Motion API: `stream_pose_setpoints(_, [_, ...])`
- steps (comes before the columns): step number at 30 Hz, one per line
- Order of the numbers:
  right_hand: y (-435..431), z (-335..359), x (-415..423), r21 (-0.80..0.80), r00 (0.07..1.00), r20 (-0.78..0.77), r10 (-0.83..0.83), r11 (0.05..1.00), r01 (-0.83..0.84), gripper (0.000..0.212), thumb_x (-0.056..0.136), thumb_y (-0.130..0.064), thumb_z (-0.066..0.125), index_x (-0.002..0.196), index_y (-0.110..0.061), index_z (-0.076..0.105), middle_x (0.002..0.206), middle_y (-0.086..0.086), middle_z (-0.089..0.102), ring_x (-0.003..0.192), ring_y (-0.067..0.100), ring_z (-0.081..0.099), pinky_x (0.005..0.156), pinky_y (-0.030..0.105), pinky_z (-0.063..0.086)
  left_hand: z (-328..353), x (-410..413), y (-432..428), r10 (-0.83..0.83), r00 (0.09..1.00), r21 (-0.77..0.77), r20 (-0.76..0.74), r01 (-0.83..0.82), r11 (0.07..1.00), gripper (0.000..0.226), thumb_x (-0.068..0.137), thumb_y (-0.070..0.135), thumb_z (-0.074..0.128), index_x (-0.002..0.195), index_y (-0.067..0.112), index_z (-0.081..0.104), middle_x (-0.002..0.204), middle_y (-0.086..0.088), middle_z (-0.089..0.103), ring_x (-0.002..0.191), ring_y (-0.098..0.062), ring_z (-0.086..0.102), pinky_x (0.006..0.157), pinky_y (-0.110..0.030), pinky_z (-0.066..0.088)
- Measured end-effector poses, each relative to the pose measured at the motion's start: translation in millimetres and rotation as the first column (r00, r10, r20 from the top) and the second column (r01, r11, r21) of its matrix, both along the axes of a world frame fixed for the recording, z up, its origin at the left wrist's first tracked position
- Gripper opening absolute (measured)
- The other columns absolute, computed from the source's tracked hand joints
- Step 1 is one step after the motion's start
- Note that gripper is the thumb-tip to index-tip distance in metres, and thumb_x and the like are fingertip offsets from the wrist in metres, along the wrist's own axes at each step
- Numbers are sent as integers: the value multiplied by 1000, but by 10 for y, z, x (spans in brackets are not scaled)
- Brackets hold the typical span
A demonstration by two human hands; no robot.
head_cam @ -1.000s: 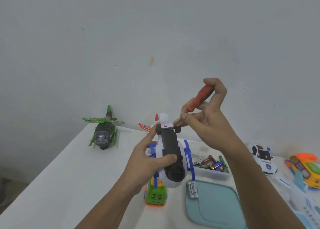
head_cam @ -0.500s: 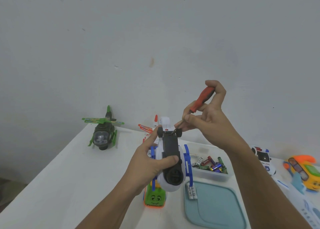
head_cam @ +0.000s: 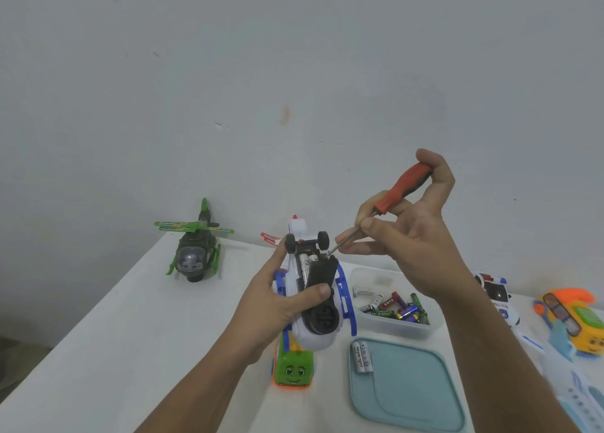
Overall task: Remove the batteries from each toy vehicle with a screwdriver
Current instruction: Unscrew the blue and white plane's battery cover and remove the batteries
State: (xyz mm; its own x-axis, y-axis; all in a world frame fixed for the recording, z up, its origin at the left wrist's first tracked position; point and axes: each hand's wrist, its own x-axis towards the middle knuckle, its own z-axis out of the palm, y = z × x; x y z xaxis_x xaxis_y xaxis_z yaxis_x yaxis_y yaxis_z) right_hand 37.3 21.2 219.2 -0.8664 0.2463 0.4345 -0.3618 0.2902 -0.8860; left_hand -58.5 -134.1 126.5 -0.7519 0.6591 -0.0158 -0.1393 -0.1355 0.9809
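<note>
My left hand (head_cam: 277,305) grips a white and blue toy helicopter (head_cam: 315,333) upside down above the table. Its black battery cover (head_cam: 322,274) is swung aside, and white batteries (head_cam: 305,262) show in the compartment. My right hand (head_cam: 405,246) holds a red-handled screwdriver (head_cam: 397,192), whose tip touches the far edge of the cover near the black wheels. A clear tub (head_cam: 397,326) holds several loose batteries. Two white batteries (head_cam: 362,356) lie on a teal lid (head_cam: 411,390).
A green helicopter (head_cam: 194,251) stands at the table's far left. A green and orange toy car (head_cam: 292,367) sits under the held toy. At the right are a police car (head_cam: 496,297), a yellow-orange toy (head_cam: 575,318) and a white-blue toy (head_cam: 575,390). The wall is close behind.
The black cover, flat on the toy before, has swung aside and bared the batteries. My right hand with the screwdriver has shifted slightly right.
</note>
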Motion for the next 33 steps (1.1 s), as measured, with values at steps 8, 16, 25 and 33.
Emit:
stream_pose_setpoints(8, [-69,-118,177,-103,997,6,76,992,-75,89,89,23,44,127,-54,21,84,18,53,72,51,65,65,53,58,-38,-13,-69,-29,997,-49,-70,26,998,95,70,-4,81,134,50,35,84,18,74,79,-5,73,64,-17,56])
stream_pose_setpoints(16, [-40,-142,184,-339,998,6,66,939,-60,87,87,18,49,132,-51,21,74,12,56,65,40,68,58,47,58,-51,69,-144,-88,986,-92,-144,76,993,110,67,-11,82,146,47,31,94,24,72,86,-8,74,69,-19,57])
stream_pose_setpoints(25, [-340,-246,30,-32,970,-138,-201,980,198,89,81,24,57,127,-44,20,81,15,54,66,38,69,70,42,60,-20,133,-178,-108,979,-84,-175,94,992,113,65,-12,82,146,47,30,96,23,72,88,-9,74,71,-21,58])
stream_pose_setpoints(33, [-379,-359,2,100,963,-189,-192,972,214,88,82,21,58,119,-53,26,82,3,60,69,32,68,75,46,59,-22,159,-184,-90,980,-63,-180,80,995,110,65,-12,83,141,49,32,92,31,69,85,-6,73,67,-18,56])
